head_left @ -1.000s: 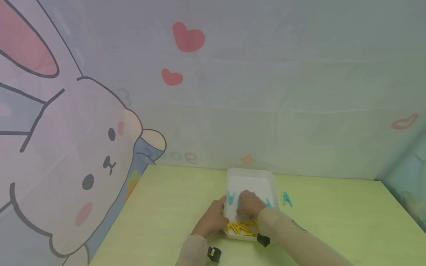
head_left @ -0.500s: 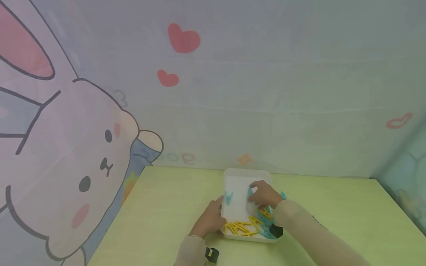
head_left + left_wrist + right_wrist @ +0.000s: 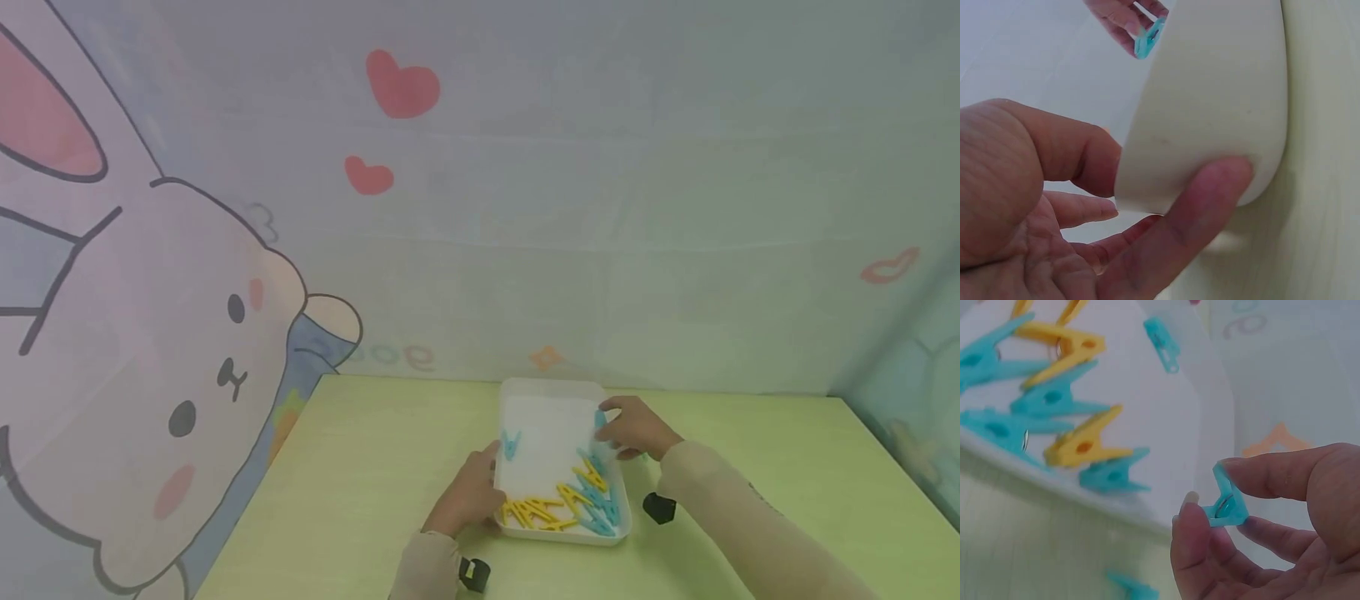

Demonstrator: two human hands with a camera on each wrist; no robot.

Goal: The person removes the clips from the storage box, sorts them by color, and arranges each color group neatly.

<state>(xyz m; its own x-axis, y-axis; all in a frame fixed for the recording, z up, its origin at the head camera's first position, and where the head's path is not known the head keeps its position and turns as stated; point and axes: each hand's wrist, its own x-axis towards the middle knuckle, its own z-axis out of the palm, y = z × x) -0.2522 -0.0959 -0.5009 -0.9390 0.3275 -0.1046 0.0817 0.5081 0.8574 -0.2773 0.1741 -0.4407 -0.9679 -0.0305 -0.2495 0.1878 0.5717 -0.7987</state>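
Head view: the left hand grips the tray at its eight o'clock; the right hand holds a blue peg at two. Left wrist: one digit meets the rim, another the outer wall. Right wrist: thumb and fingertips pinch the peg, slightly parted around it; loose pegs lie in the tray at ten o'clock.

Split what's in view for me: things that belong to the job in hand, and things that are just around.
Likely part of the job:
- teal clip pinched by the right hand
- white tray, gripped by the left hand
- yellow clips and other teal clips in it
- probably the loose clip outside it

Just around:
- table
- rabbit backdrop
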